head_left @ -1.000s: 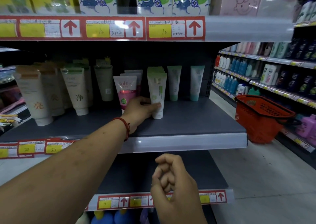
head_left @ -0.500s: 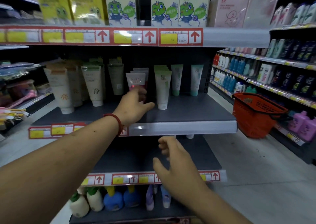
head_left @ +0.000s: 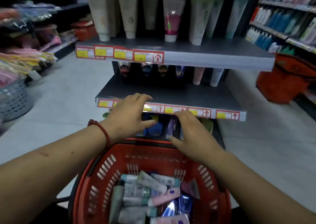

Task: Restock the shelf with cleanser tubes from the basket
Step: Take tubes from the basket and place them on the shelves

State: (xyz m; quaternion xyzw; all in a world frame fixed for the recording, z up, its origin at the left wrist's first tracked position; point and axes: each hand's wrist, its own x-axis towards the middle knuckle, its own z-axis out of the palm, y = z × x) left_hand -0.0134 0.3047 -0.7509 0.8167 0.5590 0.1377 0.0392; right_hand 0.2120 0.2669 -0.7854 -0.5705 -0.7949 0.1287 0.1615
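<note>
A red plastic basket [head_left: 106, 169] sits low in front of me, filled with several cleanser tubes [head_left: 150, 194] lying jumbled, white, pink and blue. My left hand [head_left: 128, 115] and my right hand [head_left: 191, 134] hover above the basket's far rim, fingers spread and holding nothing. Above, the upper shelf [head_left: 205, 57] carries a row of upright tubes, among them a pink-banded tube [head_left: 171, 18] and a pale green tube [head_left: 200, 20]. The middle shelf [head_left: 171, 93] has a few tubes at its back.
A second red basket [head_left: 283, 80] stands on the floor at the right beside shelves of bottles. A grey perforated bin [head_left: 13, 98] and packaged goods lie at the left. Bottles stand on the bottom shelf behind my hands.
My left hand let go of the pale green tube on the upper shelf and came down. Both hands now hang open over the basket. My view tilted down, bringing the basket in.
</note>
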